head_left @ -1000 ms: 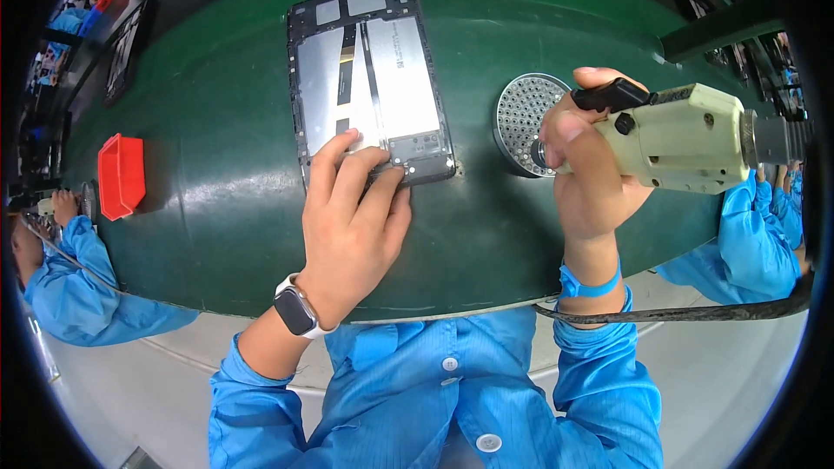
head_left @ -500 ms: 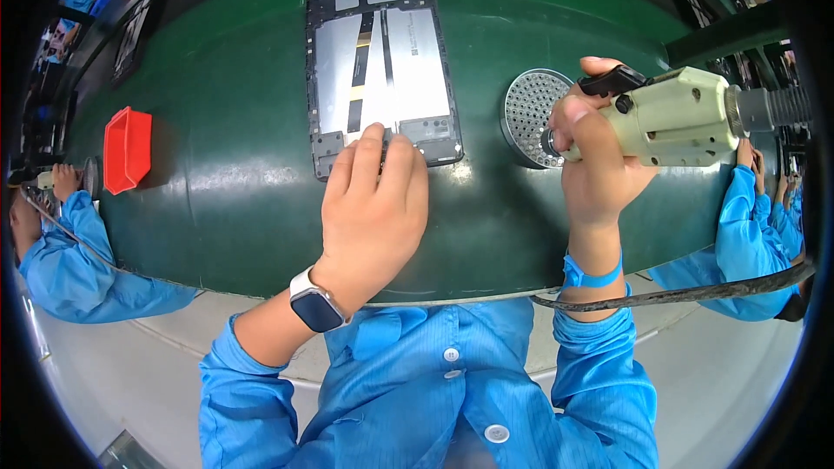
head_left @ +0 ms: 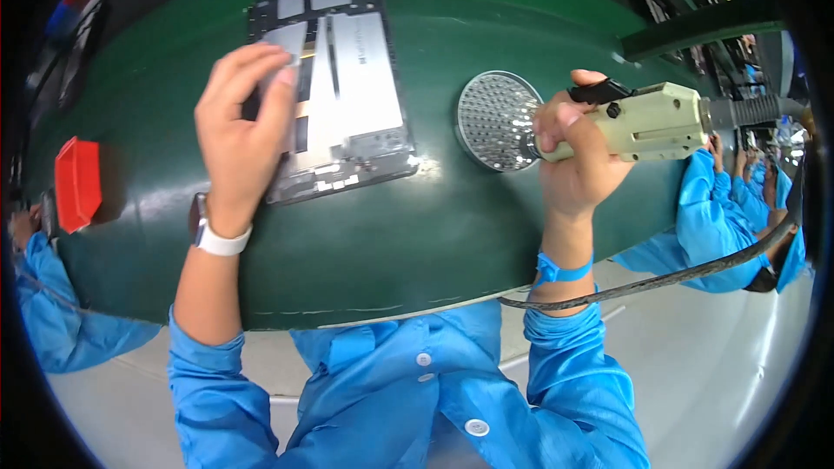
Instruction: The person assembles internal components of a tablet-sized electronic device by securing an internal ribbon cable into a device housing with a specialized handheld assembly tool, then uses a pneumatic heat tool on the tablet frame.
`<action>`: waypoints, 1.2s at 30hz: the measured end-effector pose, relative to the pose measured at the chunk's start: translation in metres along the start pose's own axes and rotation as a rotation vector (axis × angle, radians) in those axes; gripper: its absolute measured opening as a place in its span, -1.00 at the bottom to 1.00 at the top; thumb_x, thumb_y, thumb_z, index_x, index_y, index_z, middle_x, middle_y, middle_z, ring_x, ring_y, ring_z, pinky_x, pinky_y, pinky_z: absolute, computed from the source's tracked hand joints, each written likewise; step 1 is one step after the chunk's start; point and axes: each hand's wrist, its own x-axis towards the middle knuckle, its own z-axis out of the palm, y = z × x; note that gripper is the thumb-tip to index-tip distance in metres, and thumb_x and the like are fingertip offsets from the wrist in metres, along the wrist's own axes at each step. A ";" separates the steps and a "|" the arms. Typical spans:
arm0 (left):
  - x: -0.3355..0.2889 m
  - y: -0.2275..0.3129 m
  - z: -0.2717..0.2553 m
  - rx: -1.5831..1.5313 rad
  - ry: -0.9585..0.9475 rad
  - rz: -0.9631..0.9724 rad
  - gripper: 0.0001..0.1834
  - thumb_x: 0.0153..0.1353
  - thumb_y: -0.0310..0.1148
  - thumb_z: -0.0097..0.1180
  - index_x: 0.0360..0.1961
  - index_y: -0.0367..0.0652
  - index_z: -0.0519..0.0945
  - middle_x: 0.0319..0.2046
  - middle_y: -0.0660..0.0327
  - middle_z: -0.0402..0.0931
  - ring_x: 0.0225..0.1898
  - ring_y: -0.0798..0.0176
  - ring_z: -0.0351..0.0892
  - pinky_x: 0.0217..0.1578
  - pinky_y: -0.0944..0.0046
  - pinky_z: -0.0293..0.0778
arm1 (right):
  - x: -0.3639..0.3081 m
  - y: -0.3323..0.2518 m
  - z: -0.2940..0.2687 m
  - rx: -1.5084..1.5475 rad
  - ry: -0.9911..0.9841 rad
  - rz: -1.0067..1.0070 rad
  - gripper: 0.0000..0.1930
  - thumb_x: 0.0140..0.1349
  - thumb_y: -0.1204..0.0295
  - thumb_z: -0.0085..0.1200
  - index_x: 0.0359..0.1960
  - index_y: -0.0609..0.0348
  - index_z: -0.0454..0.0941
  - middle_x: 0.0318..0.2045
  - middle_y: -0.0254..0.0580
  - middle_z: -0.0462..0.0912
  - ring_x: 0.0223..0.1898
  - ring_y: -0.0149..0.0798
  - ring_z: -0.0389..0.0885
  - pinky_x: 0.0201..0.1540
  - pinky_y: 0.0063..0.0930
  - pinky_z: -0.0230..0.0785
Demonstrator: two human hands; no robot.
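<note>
An opened tablet lies tilted on the green bench, its silver inside, dark frame and ribbon strips exposed. My left hand is at its left side, thumb and fingers closed at the edge of a silver panel that looks angled up from the frame; the exact contact is partly hidden. In my right hand is a pale green hot-air gun with a black lever. Its round, perforated metal nozzle points left, to the right of the tablet and apart from it.
At the left of the green bench stands a red bin. A dark cable runs from the right past my right forearm. A green bar crosses the back right. Blue-sleeved people sit on both sides.
My left hand has moved from the tablet's near edge up to its left side and closed at the silver panel. The tablet now sits turned slightly. The right hand still holds the gun.
</note>
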 end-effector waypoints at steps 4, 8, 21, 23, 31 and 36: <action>-0.007 0.008 0.005 -0.131 0.012 -0.161 -0.83 0.24 -0.54 0.24 -0.14 -0.32 0.71 -0.07 0.08 0.66 0.01 0.16 0.63 0.08 0.26 0.48 | 0.003 0.004 -0.001 0.012 0.037 -0.022 -0.68 0.08 0.69 0.10 -0.08 0.48 0.52 -0.54 -0.19 0.54 -0.64 -0.37 0.47 -0.57 -0.48 0.38; -0.005 0.010 0.005 -0.057 -0.017 -0.108 -0.83 0.24 -0.55 0.25 -0.14 -0.32 0.71 -0.06 0.09 0.66 0.01 0.16 0.64 0.08 0.26 0.48 | 0.009 0.007 0.002 -0.007 0.051 -0.048 -0.70 0.09 0.68 0.09 -0.09 0.48 0.52 -0.56 -0.19 0.53 -0.66 -0.36 0.45 -0.56 -0.45 0.37; -0.001 0.022 0.001 -0.123 -0.039 -0.174 -0.84 0.24 -0.54 0.25 -0.15 -0.31 0.71 -0.10 0.10 0.67 -0.04 0.20 0.64 0.03 0.31 0.49 | 0.010 0.007 0.009 0.000 0.020 -0.079 -0.76 0.11 0.67 0.08 -0.15 0.41 0.51 -0.59 -0.16 0.51 -0.68 -0.35 0.43 -0.56 -0.42 0.36; 0.000 0.022 0.000 -0.121 -0.036 -0.170 -0.84 0.24 -0.54 0.26 -0.16 -0.31 0.71 -0.10 0.11 0.67 -0.05 0.20 0.65 0.02 0.31 0.49 | 0.010 0.006 0.010 0.001 0.020 -0.083 -0.76 0.11 0.67 0.08 -0.15 0.40 0.51 -0.59 -0.16 0.51 -0.68 -0.35 0.43 -0.57 -0.42 0.36; -0.039 0.024 0.006 -0.108 -0.007 -0.159 -0.84 0.23 -0.53 0.26 -0.16 -0.31 0.71 -0.11 0.11 0.68 -0.06 0.20 0.64 0.00 0.30 0.49 | -0.021 0.016 -0.005 0.010 0.009 -0.101 -0.76 0.10 0.68 0.08 -0.15 0.40 0.51 -0.59 -0.15 0.51 -0.68 -0.35 0.43 -0.56 -0.43 0.37; -0.002 0.027 -0.003 -0.094 -0.030 -0.112 -0.84 0.21 -0.55 0.26 -0.18 -0.30 0.71 -0.12 0.11 0.68 -0.06 0.16 0.63 -0.01 0.27 0.50 | 0.005 0.003 0.009 -0.005 0.004 -0.096 -0.75 0.10 0.68 0.09 -0.14 0.41 0.52 -0.59 -0.16 0.51 -0.69 -0.35 0.44 -0.57 -0.44 0.36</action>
